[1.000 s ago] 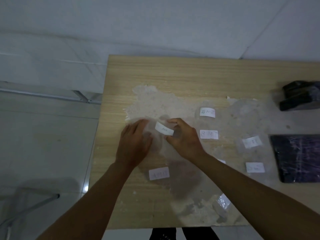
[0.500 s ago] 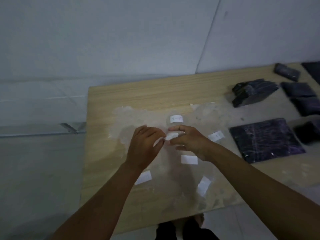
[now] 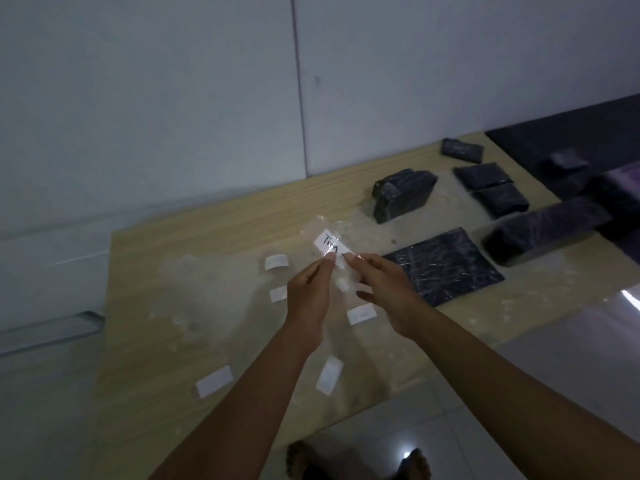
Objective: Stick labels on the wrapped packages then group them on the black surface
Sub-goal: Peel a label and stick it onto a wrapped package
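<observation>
Between both hands (image 3: pixel 346 289), one label (image 3: pixel 330 247)

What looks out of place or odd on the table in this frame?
White, powdery-looking residue smears the wooden table under the loose paper labels, which lie scattered at mixed angles. One wrapped package sits tilted. The held label between the left hand and right hand looks intact.

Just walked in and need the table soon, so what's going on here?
A person is labelling wrapped packages. Both hands, left hand and right hand, hold up a handwritten label on clear tape above the wooden table. More labels lie below, and the flat package nearby has none yet.
</observation>
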